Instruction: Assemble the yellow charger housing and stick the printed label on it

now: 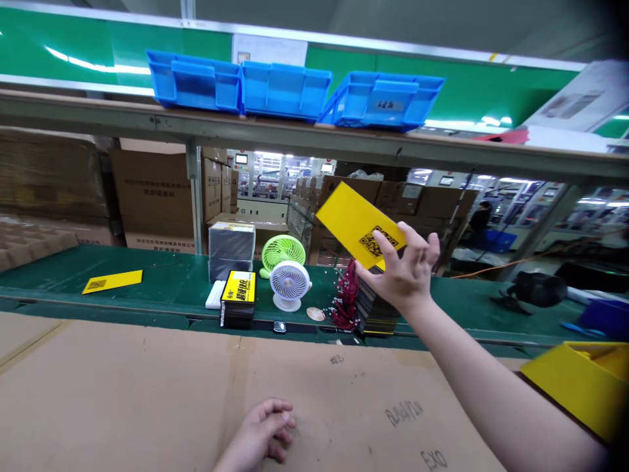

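My right hand (407,270) is raised over the green shelf and grips a yellow card (350,219) near its QR code, thumb below and fingers on the printed face. Behind and below that hand stands a stack of dark, yellow-edged cards (377,311), partly hidden by it. Low in the view, my left hand (263,429) hovers at or just over the brown cardboard (162,393); its fingers are loosely bent and apart, with nothing in them. I cannot tell whether it touches the board.
On the green shelf (171,305) are a yellow-topped stack (239,288), white fan (289,282), green fan (282,249), watch (279,326), red cords (346,298) and another yellow card (113,282). A yellow box (580,387) stands right. Blue bins (287,92) line the upper shelf.
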Available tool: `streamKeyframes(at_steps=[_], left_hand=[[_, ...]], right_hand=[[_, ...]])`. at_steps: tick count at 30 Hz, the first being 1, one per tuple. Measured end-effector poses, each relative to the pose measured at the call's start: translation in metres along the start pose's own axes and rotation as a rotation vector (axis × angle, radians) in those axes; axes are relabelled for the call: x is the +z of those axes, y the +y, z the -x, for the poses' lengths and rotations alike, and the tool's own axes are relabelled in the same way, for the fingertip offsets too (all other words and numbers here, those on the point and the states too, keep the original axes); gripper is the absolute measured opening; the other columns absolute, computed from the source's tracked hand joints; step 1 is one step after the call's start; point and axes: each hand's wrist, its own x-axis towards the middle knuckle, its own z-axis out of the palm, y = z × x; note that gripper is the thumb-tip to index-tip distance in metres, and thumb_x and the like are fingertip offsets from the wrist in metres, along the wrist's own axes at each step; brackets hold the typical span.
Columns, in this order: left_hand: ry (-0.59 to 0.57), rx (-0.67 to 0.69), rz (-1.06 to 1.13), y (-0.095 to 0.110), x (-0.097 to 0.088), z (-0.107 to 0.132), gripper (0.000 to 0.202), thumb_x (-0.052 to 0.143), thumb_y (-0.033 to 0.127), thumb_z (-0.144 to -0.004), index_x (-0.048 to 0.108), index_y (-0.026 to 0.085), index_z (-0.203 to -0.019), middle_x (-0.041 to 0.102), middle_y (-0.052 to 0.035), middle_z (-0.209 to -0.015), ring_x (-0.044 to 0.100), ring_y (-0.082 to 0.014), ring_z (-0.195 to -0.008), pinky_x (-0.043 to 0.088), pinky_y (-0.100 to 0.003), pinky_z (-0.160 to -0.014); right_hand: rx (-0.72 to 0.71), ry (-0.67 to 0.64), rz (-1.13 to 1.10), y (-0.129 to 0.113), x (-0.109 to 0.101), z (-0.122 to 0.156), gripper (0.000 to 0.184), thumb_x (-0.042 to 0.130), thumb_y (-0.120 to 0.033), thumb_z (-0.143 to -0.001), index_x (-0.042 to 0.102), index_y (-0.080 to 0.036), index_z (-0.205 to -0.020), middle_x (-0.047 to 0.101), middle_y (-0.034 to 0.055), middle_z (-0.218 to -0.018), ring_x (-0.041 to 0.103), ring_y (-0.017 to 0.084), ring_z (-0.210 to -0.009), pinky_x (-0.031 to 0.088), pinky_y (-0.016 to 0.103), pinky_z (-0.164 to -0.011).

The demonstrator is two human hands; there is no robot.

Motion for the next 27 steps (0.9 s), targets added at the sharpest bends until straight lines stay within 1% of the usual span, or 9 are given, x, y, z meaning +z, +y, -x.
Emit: streamKeyframes(at_steps=[4, 8, 11, 14, 16, 18, 20, 22, 27], left_hand=[[-0.024, 0.091, -0.057, 0.007, 0.004, 0.011, 0.053, 0.070, 0.047, -0.067, 0.057, 0.013, -0.105, 0.060, -0.0121, -0.097, 0.057, -0.0179, -0.079, 0.041, -0.024, -0.058], [-0.178, 0.209, 0.083, 0.015, 0.006, 0.027, 0.061, 0.070, 0.044, -0.071, 0.050, 0.022, -0.124, 0.055, -0.0127, -0.120, 0.050, -0.0261, -0.109, 0.043, -0.031, -0.077], [-0.271, 0.273, 0.354, 0.020, 0.000, 0.036, 0.067, 0.070, 0.053, -0.067, 0.049, 0.029, -0.126, 0.048, -0.0083, -0.131, 0.036, -0.0302, -0.126, 0.041, -0.038, -0.089], [-0.171, 0.294, 0.540, 0.026, -0.012, 0.038, 0.071, 0.071, 0.058, -0.064, 0.051, 0.028, -0.125, 0.050, -0.0069, -0.131, 0.035, -0.0316, -0.127, 0.035, -0.040, -0.098], [-0.113, 0.287, 0.590, 0.031, -0.019, 0.038, 0.069, 0.067, 0.056, -0.070, 0.049, 0.023, -0.128, 0.051, -0.0088, -0.130, 0.038, -0.0318, -0.126, 0.031, -0.041, -0.103], [-0.118, 0.268, 0.594, 0.033, -0.022, 0.039, 0.063, 0.062, 0.050, -0.076, 0.048, 0.017, -0.129, 0.053, -0.0117, -0.128, 0.040, -0.0319, -0.124, 0.028, -0.042, -0.105], [-0.147, 0.224, 0.563, 0.031, -0.020, 0.040, 0.059, 0.061, 0.045, -0.078, 0.050, 0.014, -0.127, 0.055, -0.0132, -0.124, 0.042, -0.0325, -0.123, 0.027, -0.043, -0.106], [-0.176, 0.163, 0.514, 0.024, -0.015, 0.041, 0.058, 0.064, 0.044, -0.076, 0.054, 0.014, -0.124, 0.058, -0.0128, -0.121, 0.043, -0.0334, -0.122, 0.026, -0.044, -0.107], [-0.270, 0.060, 0.438, 0.005, -0.005, 0.044, 0.056, 0.075, 0.039, -0.066, 0.061, 0.016, -0.114, 0.063, -0.0105, -0.115, 0.044, -0.0339, -0.122, 0.026, -0.046, -0.107]], right_hand=[[0.039, -0.028, -0.230, -0.045, -0.039, 0.031, 0.077, 0.065, -0.050, -0.069, 0.034, -0.027, -0.135, 0.015, 0.0100, -0.145, 0.020, 0.041, -0.130, 0.013, 0.057, -0.106], [-0.096, -0.080, -0.673, -0.096, -0.064, 0.089, 0.082, 0.068, -0.043, -0.066, 0.027, -0.035, -0.137, 0.016, 0.0026, -0.146, 0.023, 0.037, -0.131, 0.016, 0.054, -0.110], [0.017, -0.345, -1.023, -0.133, -0.072, 0.138, 0.079, 0.069, -0.034, -0.064, 0.033, -0.034, -0.133, 0.022, 0.0032, -0.143, 0.024, 0.033, -0.132, 0.023, 0.048, -0.110], [0.253, -0.709, -1.292, -0.158, -0.073, 0.180, 0.077, 0.072, -0.028, -0.061, 0.038, -0.028, -0.130, 0.028, 0.0068, -0.139, 0.028, 0.028, -0.131, 0.028, 0.042, -0.109], [0.290, -0.924, -1.354, -0.165, -0.069, 0.197, 0.080, 0.076, -0.031, -0.058, 0.042, -0.025, -0.130, 0.031, 0.0084, -0.138, 0.030, 0.028, -0.130, 0.027, 0.042, -0.109], [0.263, -1.033, -1.329, -0.166, -0.062, 0.202, 0.079, 0.075, -0.039, -0.061, 0.042, -0.025, -0.132, 0.034, 0.0088, -0.138, 0.029, 0.029, -0.130, 0.024, 0.044, -0.109], [0.267, -0.993, -1.251, -0.166, -0.053, 0.198, 0.072, 0.067, -0.044, -0.071, 0.040, -0.024, -0.135, 0.036, 0.0091, -0.139, 0.028, 0.028, -0.131, 0.022, 0.046, -0.110], [0.321, -0.868, -1.160, -0.167, -0.043, 0.188, 0.065, 0.058, -0.045, -0.079, 0.039, -0.021, -0.136, 0.038, 0.0098, -0.138, 0.030, 0.026, -0.130, 0.024, 0.045, -0.109], [0.322, -0.703, -1.036, -0.182, -0.027, 0.167, 0.050, 0.054, -0.039, -0.082, 0.052, -0.017, -0.127, 0.055, 0.0101, -0.120, 0.045, 0.027, -0.115, 0.034, 0.041, -0.102]])
